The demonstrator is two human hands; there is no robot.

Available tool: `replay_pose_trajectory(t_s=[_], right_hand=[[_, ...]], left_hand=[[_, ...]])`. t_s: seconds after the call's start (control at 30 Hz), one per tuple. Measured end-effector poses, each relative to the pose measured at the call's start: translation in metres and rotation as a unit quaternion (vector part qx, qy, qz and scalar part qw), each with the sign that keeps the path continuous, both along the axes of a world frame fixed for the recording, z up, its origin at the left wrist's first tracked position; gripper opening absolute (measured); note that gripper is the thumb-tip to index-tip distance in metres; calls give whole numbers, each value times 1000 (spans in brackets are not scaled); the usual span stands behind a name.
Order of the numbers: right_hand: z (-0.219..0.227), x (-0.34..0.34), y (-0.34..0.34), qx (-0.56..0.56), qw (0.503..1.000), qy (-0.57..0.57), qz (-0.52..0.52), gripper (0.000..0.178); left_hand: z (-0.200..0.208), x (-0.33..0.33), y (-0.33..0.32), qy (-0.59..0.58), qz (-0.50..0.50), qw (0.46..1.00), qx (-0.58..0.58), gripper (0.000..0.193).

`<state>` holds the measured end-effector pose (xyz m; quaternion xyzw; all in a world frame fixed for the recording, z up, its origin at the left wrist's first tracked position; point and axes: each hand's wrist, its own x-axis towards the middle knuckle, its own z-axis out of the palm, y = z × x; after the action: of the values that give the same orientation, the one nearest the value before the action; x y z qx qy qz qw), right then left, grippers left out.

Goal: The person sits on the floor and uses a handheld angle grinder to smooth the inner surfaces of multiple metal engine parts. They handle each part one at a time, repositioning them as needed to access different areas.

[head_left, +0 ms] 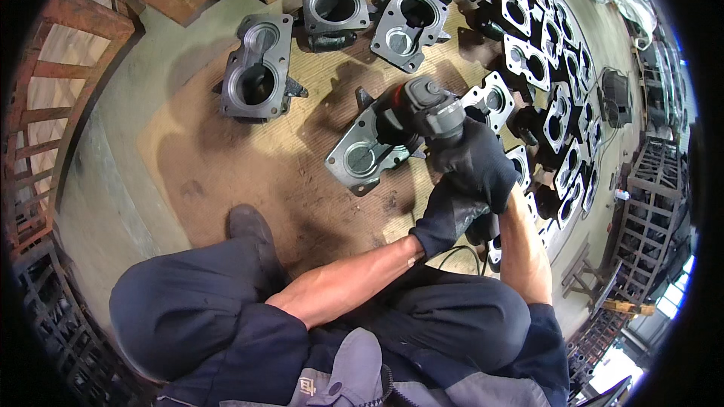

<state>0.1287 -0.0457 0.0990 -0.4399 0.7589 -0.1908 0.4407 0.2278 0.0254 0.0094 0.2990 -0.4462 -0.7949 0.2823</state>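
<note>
Right hand [477, 160]: we are closing its grip round the angle grinder [422, 109].
Left hand [446, 215]: clasping the grinder's rear.
Casting [362, 157]: lying just beyond the grip, leftward.

- Our grinder [422, 109] sits on the casting [366, 154] before us.
- Two castings [256, 68] lie behind-left.
- A row [562, 105] runs right.

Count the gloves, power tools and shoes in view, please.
Black gloves: 2, on the left hand and right hand
Angle grinder, gripped by both hands: 1
Dark shoe: 1
Total: 4
</note>
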Motion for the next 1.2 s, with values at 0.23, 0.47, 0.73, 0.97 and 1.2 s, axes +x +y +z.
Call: replay_pose_trajectory(t_s=[0.23, 0.47, 0.73, 0.97, 1.2], right_hand=[[15, 27, -13, 112, 991, 45, 60, 56], [6, -5, -6, -26, 999, 17, 30, 44], [7, 21, 7, 93, 994, 42, 48, 54], [21, 9, -9, 42, 998, 21, -41, 43], [28, 32, -10, 137, 988, 46, 49, 56]], left_hand=[[12, 20, 6, -35, 24, 999, -2, 35], [25, 7, -30, -18, -98, 991, 91, 36], [15, 20, 24, -43, -1, 999, 29, 34], [25, 13, -11, -6, -27, 999, 30, 22], [19, 23, 16, -91, -5, 994, -52, 37]])
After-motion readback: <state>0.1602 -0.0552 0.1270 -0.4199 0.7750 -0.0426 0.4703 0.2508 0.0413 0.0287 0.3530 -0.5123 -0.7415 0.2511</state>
